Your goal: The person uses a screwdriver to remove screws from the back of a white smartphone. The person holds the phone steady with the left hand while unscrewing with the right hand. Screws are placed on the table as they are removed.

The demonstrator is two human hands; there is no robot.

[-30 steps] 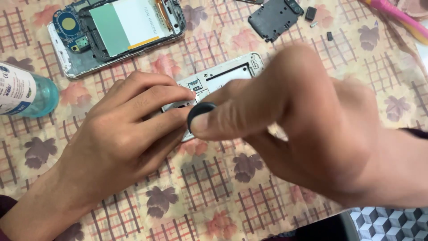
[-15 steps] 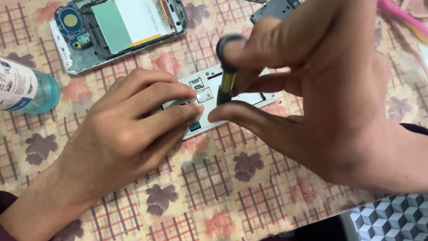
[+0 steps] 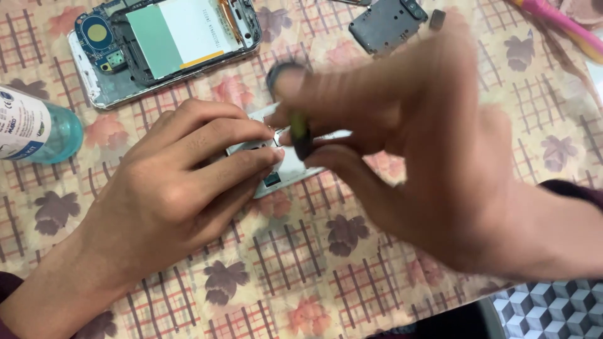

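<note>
My left hand (image 3: pixel 169 188) lies flat on the patterned cloth, its fingers pressing down a white phone frame part (image 3: pixel 286 169). My right hand (image 3: pixel 427 157), blurred, grips a small screwdriver (image 3: pixel 298 129) with a black and yellow-green handle and a round black cap, held upright over that white part. Its tip is hidden behind the fingers. An opened phone (image 3: pixel 166 47) with its green and white battery label exposed lies at the top left, apart from both hands.
A clear bluish bottle (image 3: pixel 34 132) lies at the left edge. A dark grey phone part (image 3: pixel 386 22) sits at the top, a pink tool (image 3: pixel 556 19) at the top right. The floral checked cloth (image 3: pixel 301 282) covers the table; its front edge shows at bottom right.
My right hand has raised the screwdriver upright and shifted slightly left over the white part, now blurred. My left hand has stayed pressing the part.
</note>
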